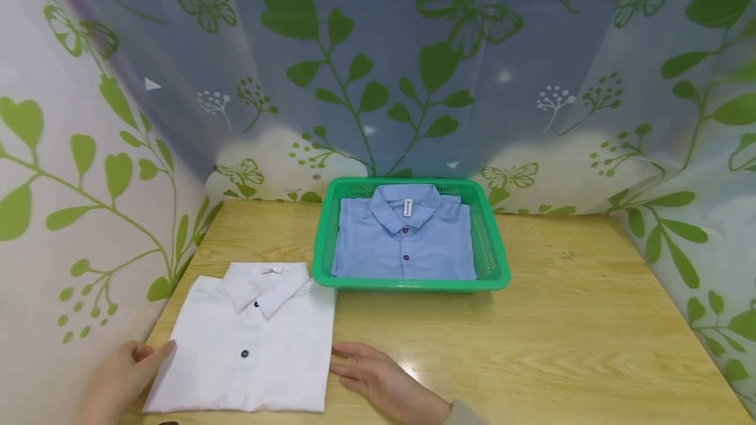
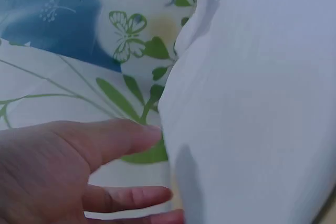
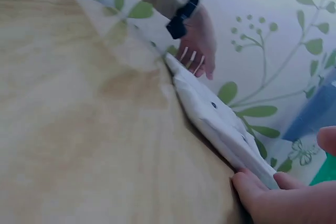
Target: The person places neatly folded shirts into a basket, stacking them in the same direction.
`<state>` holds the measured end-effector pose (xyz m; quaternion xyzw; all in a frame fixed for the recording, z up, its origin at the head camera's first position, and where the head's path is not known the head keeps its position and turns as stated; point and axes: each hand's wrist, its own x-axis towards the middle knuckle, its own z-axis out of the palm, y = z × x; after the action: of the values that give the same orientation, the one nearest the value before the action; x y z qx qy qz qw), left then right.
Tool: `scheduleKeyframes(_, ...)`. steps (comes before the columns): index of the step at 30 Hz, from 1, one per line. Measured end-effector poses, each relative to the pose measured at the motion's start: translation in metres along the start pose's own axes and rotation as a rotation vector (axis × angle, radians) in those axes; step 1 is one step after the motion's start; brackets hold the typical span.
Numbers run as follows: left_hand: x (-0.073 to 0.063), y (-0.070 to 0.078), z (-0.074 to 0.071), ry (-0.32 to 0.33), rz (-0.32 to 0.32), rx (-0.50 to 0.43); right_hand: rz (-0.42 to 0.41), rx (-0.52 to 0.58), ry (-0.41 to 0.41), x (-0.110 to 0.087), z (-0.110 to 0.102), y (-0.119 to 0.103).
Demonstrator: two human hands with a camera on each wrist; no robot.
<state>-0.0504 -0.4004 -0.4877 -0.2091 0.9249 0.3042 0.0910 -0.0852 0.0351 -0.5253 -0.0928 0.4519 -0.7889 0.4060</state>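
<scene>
A folded white shirt [image 1: 283,346] with a collar and dark buttons lies on the table at the left. My left hand [image 1: 124,372] is at the shirt's left edge, and in the left wrist view its thumb [image 2: 131,137] and fingers reach out straight to that edge. On the opposite side, my right hand [image 1: 384,376] touches the right edge with extended fingers. In the right wrist view, fingertips of the right hand [image 3: 283,200] meet the shirt's side [image 3: 210,116]. Behind stands a green basket [image 1: 407,284] with a folded light blue shirt [image 1: 366,241] inside.
The wooden table [image 1: 561,333] stretches to the right of the basket. Curtains [image 1: 378,51] printed with leaves and butterflies close off the back and both sides. Part of a small dark object [image 1: 168,423] shows at the bottom edge.
</scene>
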Motion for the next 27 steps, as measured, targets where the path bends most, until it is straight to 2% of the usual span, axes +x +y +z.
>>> scheduleKeyframes(3, 0.008, 0.014, 0.004, 0.025, 0.050, -0.070, -0.029, 0.015, 0.050, 0.014, -0.001, -0.008)
scheduleKeyframes(5, 0.013, 0.021, 0.008, 0.050, 0.083, -0.081, -0.028, 0.026, 0.057, 0.023, -0.001, -0.011)
scheduleKeyframes(10, 0.023, 0.027, 0.017, 0.079, 0.108, -0.015, -0.042, 0.006, 0.032, 0.037, 0.001, -0.007)
scheduleKeyframes(14, 0.025, 0.021, 0.021, 0.093, 0.105, 0.026, -0.062, -0.044, 0.003, 0.040, 0.003, -0.001)
scheduleKeyframes(18, 0.022, 0.010, 0.021, 0.082, 0.131, 0.022, -0.057, -0.048, -0.009, 0.035, 0.003, 0.003)
scheduleKeyframes(23, 0.019, -0.004, 0.022, -0.006, 0.111, -0.075, 0.003, -0.066, -0.024, 0.023, 0.003, 0.007)
scheduleKeyframes(27, 0.017, -0.010, 0.019, -0.066, 0.123, -0.056, 0.032, -0.040, -0.033, 0.016, 0.005, 0.008)
